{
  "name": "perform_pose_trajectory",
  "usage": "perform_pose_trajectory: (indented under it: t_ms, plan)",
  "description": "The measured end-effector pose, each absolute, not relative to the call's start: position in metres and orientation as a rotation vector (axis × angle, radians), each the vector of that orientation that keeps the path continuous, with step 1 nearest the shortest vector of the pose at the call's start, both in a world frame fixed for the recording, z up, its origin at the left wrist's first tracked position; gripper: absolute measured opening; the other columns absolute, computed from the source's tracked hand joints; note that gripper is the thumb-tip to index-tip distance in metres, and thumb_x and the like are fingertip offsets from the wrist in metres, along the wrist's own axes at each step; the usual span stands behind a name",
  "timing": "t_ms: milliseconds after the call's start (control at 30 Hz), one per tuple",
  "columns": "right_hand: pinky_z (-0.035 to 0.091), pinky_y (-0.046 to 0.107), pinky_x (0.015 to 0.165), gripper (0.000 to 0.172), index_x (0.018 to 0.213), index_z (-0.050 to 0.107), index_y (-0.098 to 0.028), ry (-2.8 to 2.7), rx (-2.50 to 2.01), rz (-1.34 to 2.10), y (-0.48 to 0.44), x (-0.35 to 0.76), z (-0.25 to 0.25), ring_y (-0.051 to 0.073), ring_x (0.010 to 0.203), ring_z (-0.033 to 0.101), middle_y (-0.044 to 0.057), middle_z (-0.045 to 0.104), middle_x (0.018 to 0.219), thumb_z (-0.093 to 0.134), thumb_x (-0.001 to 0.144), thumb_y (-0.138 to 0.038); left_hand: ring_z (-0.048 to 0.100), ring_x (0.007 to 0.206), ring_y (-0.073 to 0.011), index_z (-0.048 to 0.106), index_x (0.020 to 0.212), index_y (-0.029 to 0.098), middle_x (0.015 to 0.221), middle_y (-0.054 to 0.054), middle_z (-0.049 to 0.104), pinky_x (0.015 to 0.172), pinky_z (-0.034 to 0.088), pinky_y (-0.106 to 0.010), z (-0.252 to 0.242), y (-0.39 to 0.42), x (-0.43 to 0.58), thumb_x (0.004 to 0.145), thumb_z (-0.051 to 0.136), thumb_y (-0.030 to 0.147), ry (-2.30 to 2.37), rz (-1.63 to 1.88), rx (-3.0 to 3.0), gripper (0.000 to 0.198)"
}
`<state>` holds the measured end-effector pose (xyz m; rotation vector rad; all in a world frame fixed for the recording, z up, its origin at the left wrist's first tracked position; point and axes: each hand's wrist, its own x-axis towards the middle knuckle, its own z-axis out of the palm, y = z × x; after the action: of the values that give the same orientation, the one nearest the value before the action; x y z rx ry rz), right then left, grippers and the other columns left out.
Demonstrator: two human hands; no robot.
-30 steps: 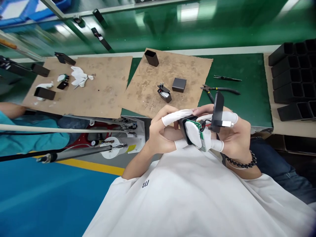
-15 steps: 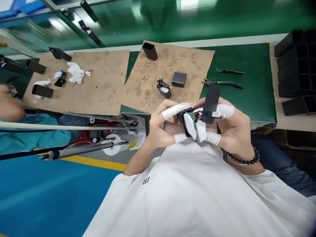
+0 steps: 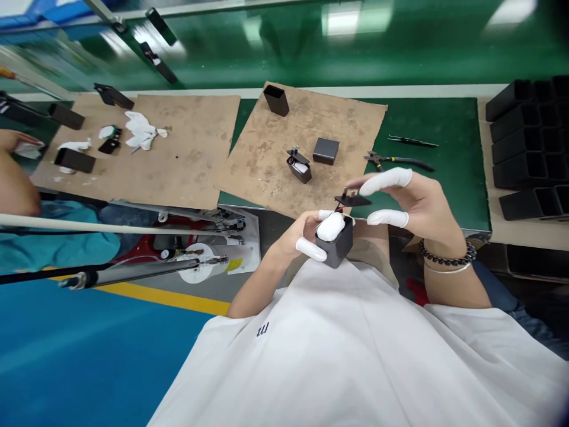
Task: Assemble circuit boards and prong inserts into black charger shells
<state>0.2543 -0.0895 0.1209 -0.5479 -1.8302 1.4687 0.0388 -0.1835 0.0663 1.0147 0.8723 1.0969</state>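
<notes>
Black case [image 3: 341,247] clamped by left hand [image 3: 304,232], presumably for steadiness; beside it, right hand [image 3: 422,204] held, fingers apart, near lid [image 3: 357,201].

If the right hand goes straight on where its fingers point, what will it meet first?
The right hand would probably meet the black lid above the box first; depth is unclear.

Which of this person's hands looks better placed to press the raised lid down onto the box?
Probably the right hand: it is spread open beside the lid, though whether a finger touches the lid is unclear. The left hand is occupied, gripping the box.
</notes>
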Motion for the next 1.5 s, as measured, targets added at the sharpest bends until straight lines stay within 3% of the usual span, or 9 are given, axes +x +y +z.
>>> perform_pose_trajectory:
  t_ms: [133,233,433,667,833,967,1200,1367,1500]
  plan:
    - [0.065,0.038,0.093,0.02,0.089,0.08,-0.024,-1.828,-0.591,1.557,-0.086,0.248,0.115,0.025,0.1,0.078,0.003,0.082,0.098,0.09,0.074,-0.034,0.056,0.059,-0.016,0.066,0.068,0.019,0.065,0.0,0.059,0.056,0.05,-0.032,0.067,-0.184,0.038,0.028,0.098,0.061,0.837,1.047,0.984,0.067]
    - [0.066,0.037,0.086,0.019,0.092,0.083,-0.025,-1.84,-0.716,1.499,-0.086,0.245,0.115,0.024,0.091,0.079,0.002,0.083,0.096,0.087,0.076,-0.033,0.057,0.061,-0.0134,0.075,0.095,0.018,0.078,0.0,0.062,0.06,0.051,-0.03,0.063,-0.186,0.044,0.042,0.099,0.051,1.106,1.208,1.136,0.067]
    - [0.064,0.041,0.09,0.018,0.099,0.084,-0.024,-1.981,-1.068,0.928,-0.107,0.23,0.102,0.028,0.1,0.079,0.007,0.083,0.108,0.074,0.085,-0.022,0.058,0.07,-0.0127,0.07,0.128,0.023,0.091,0.0,0.06,0.083,0.053,-0.033,0.034,-0.171,0.066,0.068,0.085,0.022,1.822,1.468,1.586,0.063]
    - [0.063,0.041,0.078,0.013,0.094,0.077,-0.021,-2.089,-1.205,0.702,-0.112,0.201,0.055,0.028,0.091,0.077,0.012,0.08,0.107,0.065,0.09,-0.022,0.062,0.08,-0.019,0.068,0.128,0.021,0.085,0.0,0.062,0.086,0.053,-0.034,-0.003,-0.155,0.071,0.07,0.081,0.017,1.971,1.378,1.557,0.059]
    - [0.063,0.039,0.081,0.011,0.099,0.076,-0.022,-2.095,-1.032,0.597,-0.104,0.203,0.055,0.026,0.09,0.077,0.01,0.081,0.102,0.07,0.091,-0.028,0.067,0.112,-0.0258,0.059,0.138,0.023,0.129,-0.012,0.064,0.105,0.049,-0.043,-0.001,-0.181,0.057,0.079,0.083,0.025,1.959,1.372,1.684,0.064]
    - [0.063,0.043,0.086,0.015,0.103,0.076,-0.022,-2.075,-1.018,0.497,-0.094,0.205,0.048,0.03,0.1,0.077,0.013,0.08,0.112,0.068,0.091,-0.027,0.062,0.125,-0.03,0.057,0.141,0.025,0.135,-0.014,0.058,0.109,0.046,-0.047,0.009,-0.205,0.041,0.083,0.082,0.035,2.144,1.475,1.664,0.064]
    - [0.061,0.047,0.094,0.02,0.108,0.076,-0.026,-2.026,-0.993,0.556,-0.085,0.207,0.041,0.03,0.106,0.075,0.01,0.079,0.115,0.073,0.088,-0.032,0.064,0.119,-0.0283,0.058,0.139,0.027,0.129,-0.012,0.06,0.108,0.047,-0.047,0.014,-0.22,0.023,0.086,0.077,0.035,2.327,1.526,1.523,0.058]
    - [0.063,0.044,0.081,0.016,0.102,0.076,-0.026,-2.129,-0.994,0.61,-0.086,0.209,0.037,0.028,0.09,0.076,0.01,0.079,0.101,0.069,0.091,-0.035,0.065,0.117,-0.0282,0.063,0.134,0.025,0.124,-0.012,0.065,0.107,0.044,-0.045,0.01,-0.219,0.025,0.087,0.076,0.034,2.347,1.485,1.571,0.05]
    - [0.061,0.049,0.092,0.019,0.107,0.075,-0.027,-1.989,-1.016,0.526,-0.086,0.213,0.032,0.031,0.103,0.074,0.012,0.077,0.113,0.071,0.09,-0.036,0.067,0.113,-0.0259,0.065,0.13,0.024,0.12,-0.01,0.069,0.105,0.045,-0.043,0.008,-0.216,0.031,0.089,0.073,0.032,2.341,1.477,1.632,0.042]
